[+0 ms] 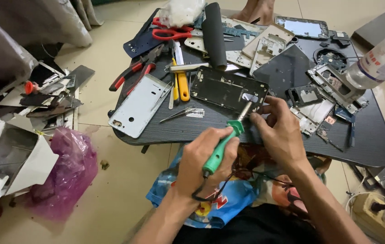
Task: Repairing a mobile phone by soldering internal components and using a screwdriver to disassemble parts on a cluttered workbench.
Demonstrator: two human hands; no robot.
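Two hands work at the near edge of the dark surface [373,144]. Left hand [203,158] is clenched around the green handle of a soldering iron [223,147] — long axis runs from about 7 o'clock to 1 o'clock, metal tip pointing up-right at the near right corner of a black phone frame [228,89]. Right hand [279,131] sits just beside the tip, fingers curled and pinched near the frame's edge; whether they grip anything cannot be told. At 9 o'clock from the frame lie a yellow-handled tool [182,83], tweezers [179,114] and a silver phone back cover [139,106].
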